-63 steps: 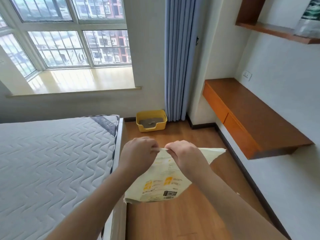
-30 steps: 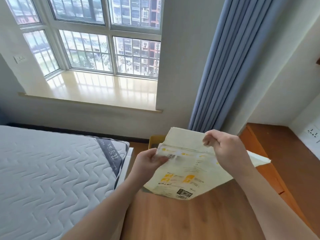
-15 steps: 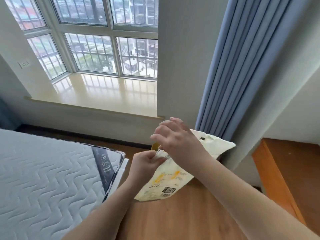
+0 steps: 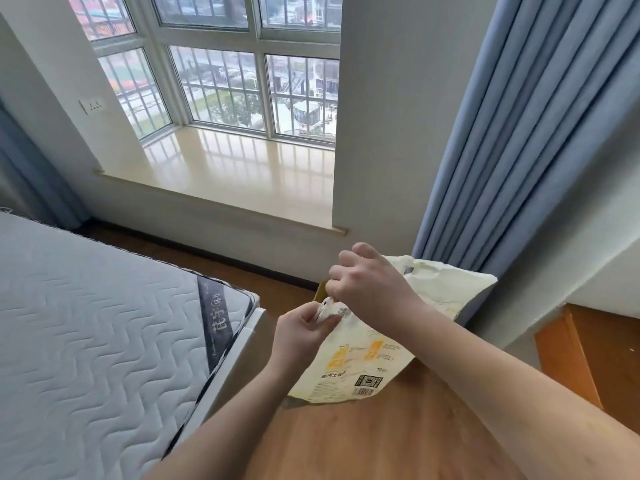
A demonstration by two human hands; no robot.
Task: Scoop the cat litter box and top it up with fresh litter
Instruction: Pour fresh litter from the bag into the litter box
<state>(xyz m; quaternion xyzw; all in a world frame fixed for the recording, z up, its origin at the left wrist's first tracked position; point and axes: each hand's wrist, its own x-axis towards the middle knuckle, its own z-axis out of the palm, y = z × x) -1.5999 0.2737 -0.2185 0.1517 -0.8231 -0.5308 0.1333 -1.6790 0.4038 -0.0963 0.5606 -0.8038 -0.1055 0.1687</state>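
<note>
Hanging in mid-air above the wooden floor (image 4: 381, 441), the cream litter bag (image 4: 360, 362) sits just right of centre, its printed face with yellow panels and a barcode turned toward the camera and its far end bulging out to the right. The left hand (image 4: 301, 332) pinches the crumpled upper corner of the bag, fingers curled tight round the plastic. The right hand (image 4: 367, 282) is just above and touching the same corner, its fingers bent and nipping the bag's top edge beside the left thumb. Both forearms reach in from the near edge. A sliver of yellow litter box (image 4: 320, 291) shows behind the hands on the far floor, mostly hidden by the bag. To the left lies a quilted grey mattress (image 4: 97, 334) on a white frame. Farther off, a pale window sill (image 4: 242, 168) runs under a barred window (image 4: 225, 84). Blue curtain (image 4: 512, 140) folds hang at the right, with an orange-brown wooden ledge (image 4: 588, 355) at the right edge.
</note>
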